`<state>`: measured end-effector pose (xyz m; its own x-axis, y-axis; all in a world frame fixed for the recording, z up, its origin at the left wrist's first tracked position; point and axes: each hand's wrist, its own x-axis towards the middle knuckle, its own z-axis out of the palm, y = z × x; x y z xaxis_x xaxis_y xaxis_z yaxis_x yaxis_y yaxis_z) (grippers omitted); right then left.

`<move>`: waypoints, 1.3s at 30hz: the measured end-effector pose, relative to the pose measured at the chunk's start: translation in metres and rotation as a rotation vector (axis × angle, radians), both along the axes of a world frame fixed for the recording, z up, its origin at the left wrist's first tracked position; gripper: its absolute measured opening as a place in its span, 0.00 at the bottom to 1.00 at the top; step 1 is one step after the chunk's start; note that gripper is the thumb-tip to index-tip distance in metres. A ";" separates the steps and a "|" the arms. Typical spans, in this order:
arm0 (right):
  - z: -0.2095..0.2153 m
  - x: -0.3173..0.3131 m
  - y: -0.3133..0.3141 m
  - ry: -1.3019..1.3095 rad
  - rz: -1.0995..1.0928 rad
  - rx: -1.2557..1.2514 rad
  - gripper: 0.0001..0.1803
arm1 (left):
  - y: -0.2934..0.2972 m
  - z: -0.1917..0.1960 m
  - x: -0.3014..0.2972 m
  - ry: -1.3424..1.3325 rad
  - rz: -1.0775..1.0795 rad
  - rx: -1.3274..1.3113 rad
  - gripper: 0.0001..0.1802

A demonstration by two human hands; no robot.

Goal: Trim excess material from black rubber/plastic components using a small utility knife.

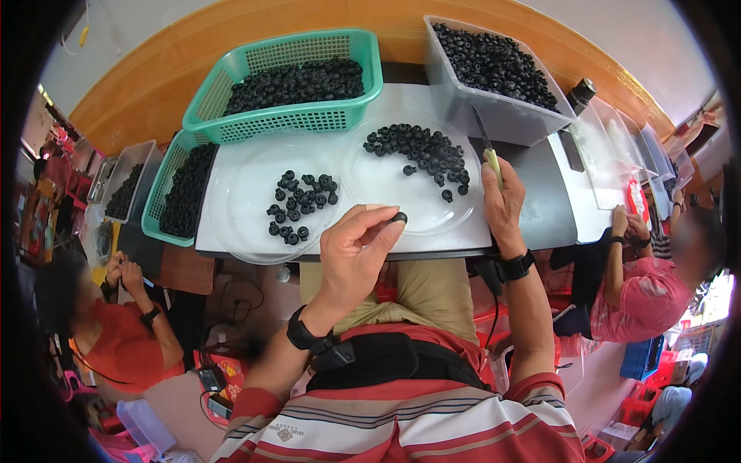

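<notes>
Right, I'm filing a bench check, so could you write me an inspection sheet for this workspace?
Surface: white board on a dark table.
Work things: left clear tray and right clear tray, each holding loose black parts; large green basket, small green basket and clear bin hold many more.
Clutter: dark bottle beside the clear bin.
Hands: left hand pinches one black part; right hand grips a knife by its pale handle, blade pointing away from the wearer.
Cables: dark cords below the table.
Surroundings: person in red at left, person in pink at right.
</notes>
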<state>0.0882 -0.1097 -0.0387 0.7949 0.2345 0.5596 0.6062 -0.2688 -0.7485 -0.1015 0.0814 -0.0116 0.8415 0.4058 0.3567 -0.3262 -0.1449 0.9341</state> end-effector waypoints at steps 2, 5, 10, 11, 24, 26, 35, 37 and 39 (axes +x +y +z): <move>0.003 -0.003 -0.003 -0.056 -0.019 -0.004 0.18 | -0.003 0.010 0.005 0.052 -0.030 -0.132 0.11; 0.007 -0.004 -0.009 -0.053 0.037 0.025 0.17 | -0.004 0.012 0.016 0.082 -0.080 -0.374 0.13; 0.019 -0.019 -0.010 -0.265 0.159 -0.003 0.13 | -0.009 0.016 0.030 0.052 -0.174 -0.664 0.15; 0.024 -0.027 -0.009 -0.283 0.180 -0.028 0.13 | -0.011 0.016 0.032 0.050 -0.167 -0.658 0.15; 0.033 -0.052 -0.029 -0.207 0.425 0.058 0.19 | -0.042 0.017 0.055 0.050 -0.341 -0.857 0.12; 0.032 -0.050 -0.031 -0.204 0.423 0.064 0.18 | -0.046 0.018 0.056 0.064 -0.330 -0.862 0.12; 0.028 -0.044 -0.044 -0.119 0.478 0.144 0.16 | -0.060 0.023 0.054 0.066 -0.354 -0.871 0.10; 0.019 -0.034 -0.046 -0.056 0.293 0.108 0.14 | -0.063 0.025 0.047 0.049 -0.481 -0.815 0.11; 0.013 -0.035 -0.052 0.040 0.268 0.259 0.13 | -0.070 0.034 0.042 0.045 -0.498 -0.784 0.11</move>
